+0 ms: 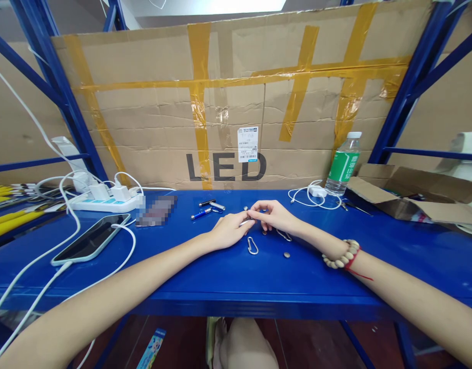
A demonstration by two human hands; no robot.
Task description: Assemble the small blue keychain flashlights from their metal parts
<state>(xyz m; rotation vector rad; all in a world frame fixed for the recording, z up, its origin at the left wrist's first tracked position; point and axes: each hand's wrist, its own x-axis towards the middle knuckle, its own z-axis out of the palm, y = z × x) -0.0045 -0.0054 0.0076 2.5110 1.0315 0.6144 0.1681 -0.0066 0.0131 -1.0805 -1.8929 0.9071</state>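
My left hand [230,230] is closed at the middle of the blue shelf, around a slim, pale object [244,222] that is mostly hidden by the fingers. Right against it, my right hand [273,215] has its fingertips bent together; whatever they hold is too small to make out. Just in front of the hands lies a silver carabiner [252,246], and a second carabiner [284,235] sits partly under my right hand. A small round button-like disc [286,254] rests nearer the edge. Left of the hands are small penlight-like tubes, one blue [201,214], one silver [217,206], one black [207,203].
A phone [93,238] with white cables and a power strip [105,203] occupy the left side. At the right stand a green-labelled bottle [342,166], a coiled white cable [316,192] and an open cardboard box [416,195]. Behind rises a large cardboard panel [151,128].
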